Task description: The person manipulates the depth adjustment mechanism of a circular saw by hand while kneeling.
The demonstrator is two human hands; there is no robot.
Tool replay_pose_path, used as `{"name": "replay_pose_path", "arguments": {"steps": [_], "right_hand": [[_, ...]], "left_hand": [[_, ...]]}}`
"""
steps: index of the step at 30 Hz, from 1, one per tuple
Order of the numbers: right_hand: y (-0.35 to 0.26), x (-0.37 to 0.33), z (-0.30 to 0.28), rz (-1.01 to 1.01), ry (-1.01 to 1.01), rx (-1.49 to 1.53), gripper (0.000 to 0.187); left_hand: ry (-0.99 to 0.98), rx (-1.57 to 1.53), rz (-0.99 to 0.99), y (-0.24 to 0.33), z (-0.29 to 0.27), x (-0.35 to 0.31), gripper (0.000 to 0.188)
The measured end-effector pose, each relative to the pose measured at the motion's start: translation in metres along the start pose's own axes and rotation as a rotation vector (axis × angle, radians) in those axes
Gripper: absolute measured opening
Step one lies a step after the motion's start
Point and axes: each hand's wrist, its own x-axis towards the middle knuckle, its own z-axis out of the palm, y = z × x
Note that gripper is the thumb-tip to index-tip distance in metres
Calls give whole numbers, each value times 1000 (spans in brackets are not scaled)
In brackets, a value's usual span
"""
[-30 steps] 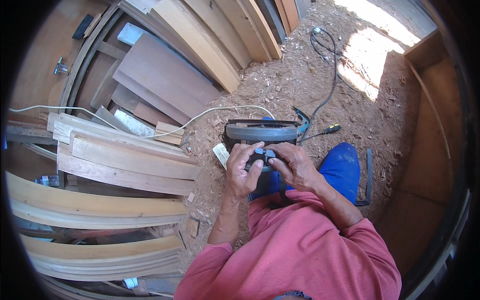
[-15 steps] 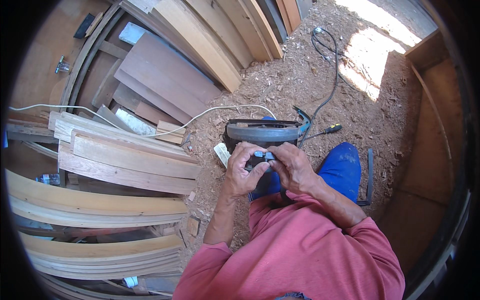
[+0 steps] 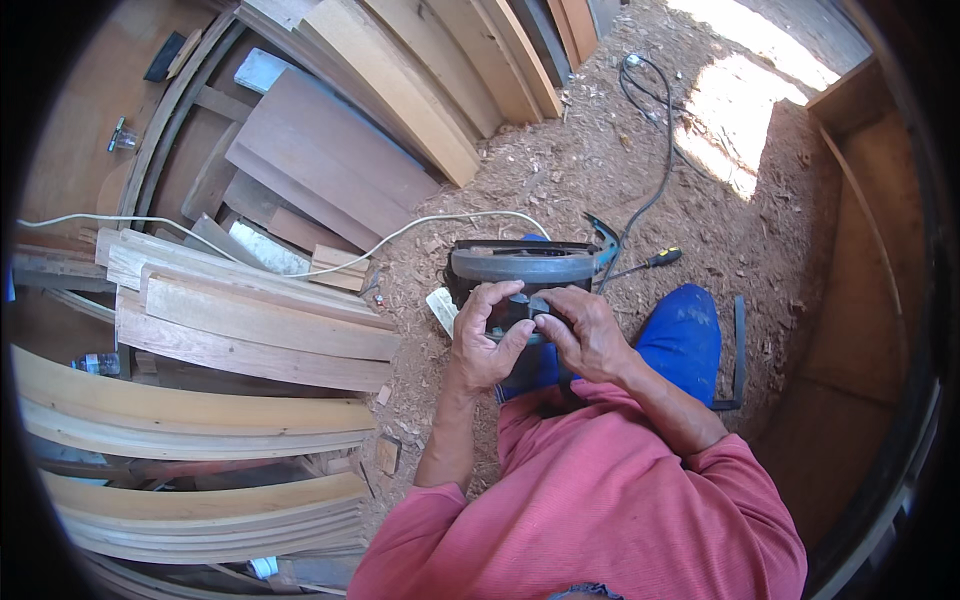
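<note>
Both hands meet in front of my belly, above my lap. My left hand pinches a small dark grey piece between thumb and fingers. My right hand has its thumb and forefinger closed on another small dark piece, right beside the first. Whether the two pieces are joined, I cannot tell. Just beyond the fingers rests a dark power tool with a broad grey band across it; its near side is partly hidden by my hands. A teal curved piece shows at its right end.
A yellow-and-black screwdriver lies on the shaving-covered ground, near a black cable. Stacked boards fill the left, with a white cord running over them. A metal square lies by my right knee; a wooden panel stands at right.
My fingers have shifted slightly around the small dark pieces, and the right thumb now shows closer to the left one. The power tool stays in place.
</note>
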Motion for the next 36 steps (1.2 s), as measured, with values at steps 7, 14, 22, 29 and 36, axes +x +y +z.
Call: {"name": "replay_pose_path", "arguments": {"steps": [7,14,22,29,36], "right_hand": [[8,0,1,-15,-18,-23,24],[3,-1,1,51,29,121,31],[4,-4,-2,-25,24,-25,31],[10,0,-7,30,-82,-48,29],[18,2,-14,158,-150,398,32]], "left_hand": [[16,5,-9,0,4,0,44],[35,-53,-142,-1,4,-1,40],[38,121,-42,4,6,5,25],[31,69,-75,6,9,7,16],[173,-147,-244,-4,15,1,21]]}}
